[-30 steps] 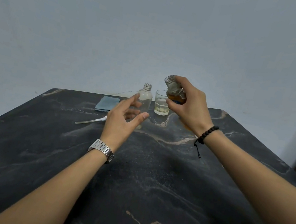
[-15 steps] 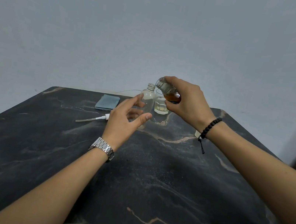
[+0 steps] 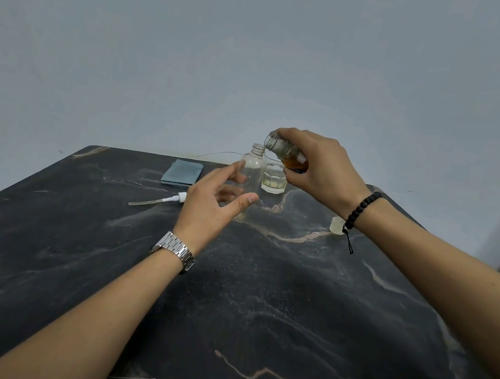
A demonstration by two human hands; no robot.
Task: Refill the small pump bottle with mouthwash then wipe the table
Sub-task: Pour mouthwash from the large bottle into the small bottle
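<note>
Since a second before, the right hand (image 3: pixel 321 164) had tipped the mouthwash bottle (image 3: pixel 287 155) from nearly upright to almost level, its open mouth brought close over the neck of the small pump bottle (image 3: pixel 252 170). Its fingers were curled round the bottle, the amber liquid pooled toward the low end. The left hand (image 3: pixel 213 203) hovered spread beside the small bottle, apparently not gripping it. That bottle stood upright and looked empty, just beside a glass (image 3: pixel 273 176). Pouring seemed about to start. The pump head (image 3: pixel 171 200) lay on the dark surface (image 3: pixel 256 305), with the blue cloth (image 3: pixel 182 172) behind it, unused.
</note>
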